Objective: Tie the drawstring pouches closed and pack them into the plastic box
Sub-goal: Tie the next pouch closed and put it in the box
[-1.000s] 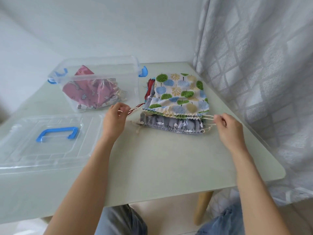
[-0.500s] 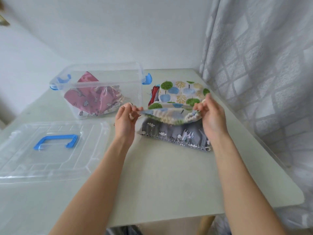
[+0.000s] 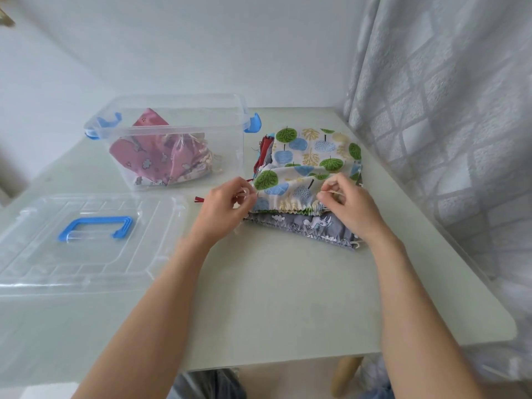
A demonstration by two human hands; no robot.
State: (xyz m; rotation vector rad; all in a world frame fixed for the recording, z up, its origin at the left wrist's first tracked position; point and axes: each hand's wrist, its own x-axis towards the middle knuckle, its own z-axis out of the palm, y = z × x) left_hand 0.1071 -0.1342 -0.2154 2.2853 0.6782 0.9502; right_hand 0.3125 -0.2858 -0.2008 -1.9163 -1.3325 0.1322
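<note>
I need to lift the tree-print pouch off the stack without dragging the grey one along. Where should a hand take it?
Probably at its gathered mouth edge, the near side of the tree-print pouch. The left hand and right hand already pinch its cords at the two corners there. That puckered hem sits on top of the grey pouch, so come from the near side and lift upward.

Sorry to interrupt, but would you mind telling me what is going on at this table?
A person is closing the tree-print drawstring pouch atop a stack on the table. The left hand and right hand each pinch a cord end at its gathered opening. Pink pouches already sit in the clear plastic box; its lid lies alongside.
</note>
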